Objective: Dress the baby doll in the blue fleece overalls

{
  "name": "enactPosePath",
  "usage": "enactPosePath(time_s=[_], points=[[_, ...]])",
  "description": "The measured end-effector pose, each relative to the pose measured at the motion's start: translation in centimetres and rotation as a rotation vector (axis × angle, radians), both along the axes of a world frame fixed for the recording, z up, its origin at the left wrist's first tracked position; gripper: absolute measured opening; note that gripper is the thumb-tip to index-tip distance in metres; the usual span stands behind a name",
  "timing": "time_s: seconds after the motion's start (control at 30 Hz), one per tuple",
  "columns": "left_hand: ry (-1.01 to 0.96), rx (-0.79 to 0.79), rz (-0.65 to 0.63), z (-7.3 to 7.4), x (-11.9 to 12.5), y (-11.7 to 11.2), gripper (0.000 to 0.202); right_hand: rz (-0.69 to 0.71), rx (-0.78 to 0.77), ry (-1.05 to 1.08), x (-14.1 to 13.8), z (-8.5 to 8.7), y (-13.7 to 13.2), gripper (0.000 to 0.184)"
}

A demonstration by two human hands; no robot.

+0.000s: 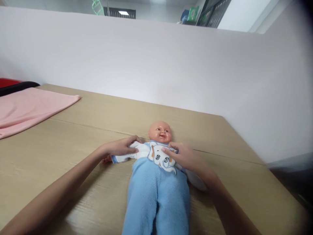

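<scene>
A baby doll (160,131) lies on its back on the wooden table (73,153), head away from me. It wears a fluffy light-blue suit (156,192) with white sleeves and an elephant picture on the chest. My left hand (122,147) grips the white sleeve at the doll's shoulder, fingers curled over it. My right hand (183,155) rests on the doll's chest beside the elephant, fingers bent and pinching the cloth near the collar.
A pink towel (29,109) lies spread at the table's far left, with a red and black object behind it. A white partition wall (156,65) runs along the table's far edge. The table's right edge drops off at the right.
</scene>
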State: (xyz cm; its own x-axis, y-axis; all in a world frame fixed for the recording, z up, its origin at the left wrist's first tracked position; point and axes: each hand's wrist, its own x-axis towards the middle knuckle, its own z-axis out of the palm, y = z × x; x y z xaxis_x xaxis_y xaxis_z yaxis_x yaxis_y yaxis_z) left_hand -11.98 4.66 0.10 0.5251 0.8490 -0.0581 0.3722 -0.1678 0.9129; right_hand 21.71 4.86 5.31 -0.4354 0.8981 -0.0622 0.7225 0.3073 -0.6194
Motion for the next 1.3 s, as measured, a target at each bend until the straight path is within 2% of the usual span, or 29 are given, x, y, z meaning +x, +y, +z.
enactPosePath(time_s=[0.1, 0.2, 0.37, 0.43, 0.5, 0.57, 0.63, 0.77, 0.83, 0.9, 1.03, 1.13, 1.2, 1.3], points=[[0.024, 0.007, 0.003, -0.1, 0.1, -0.2, 0.044, -0.01, 0.018, 0.0, 0.3, -0.7, -0.1, 0.035], [0.124, 0.073, 0.009, 0.3, 0.2, -0.5, 0.045, -0.05, 0.099, 0.042, 1.8, -1.5, -0.9, 0.033], [0.36, 0.424, 0.131, 2.7, 1.4, -1.8, 0.038, -0.161, 0.174, 0.035, 8.3, -3.5, -5.0, 0.056], [0.334, 0.545, 0.196, 4.0, 2.8, -2.9, 0.032, -0.196, 0.158, 0.01, 11.2, -4.7, -7.0, 0.063], [0.285, 0.623, 0.19, 5.3, 4.9, -3.9, 0.026, -0.215, 0.143, 0.008, 13.6, -5.9, -8.6, 0.07], [0.252, 0.708, 0.101, 5.9, 7.7, -4.6, 0.022, -0.208, 0.146, 0.015, 15.1, -7.0, -9.7, 0.066], [0.264, 0.78, 0.01, 6.0, 10.7, -4.7, 0.022, -0.222, 0.14, 0.054, 15.8, -7.9, -10.1, 0.059], [0.524, 0.832, -0.114, 4.7, 15.9, -3.3, 0.029, -0.323, 0.048, 0.293, 16.1, -9.0, -9.7, 0.058], [0.633, 0.819, -0.136, 3.9, 17.2, -2.5, 0.031, -0.378, 0.084, 0.406, 16.2, -9.3, -9.4, 0.06], [0.651, 0.812, -0.127, 3.3, 17.7, -2.0, 0.031, -0.395, 0.182, 0.446, 16.2, -9.4, -9.1, 0.06], [0.5, 0.852, -0.132, 2.3, 17.2, -1.7, 0.028, -0.364, 0.346, 0.488, 15.5, -8.7, -8.1, 0.055], [0.347, 0.938, -0.149, 1.7, 16.6, -1.8, 0.029, -0.358, 0.483, 0.503, 13.8, -7.6, -6.8, 0.048], [0.238, 1.05, -0.156, 1.4, 16.3, -1.9, 0.034, -0.263, 0.589, 0.451, 12.1, -6.8, -5.9, 0.037], [0.075, 1.253, -0.168, 1.1, 15.8, -2.2, 0.035, -0.012, 0.67, 0.338, 9.3, -5.8, -5.2, 0.025]])
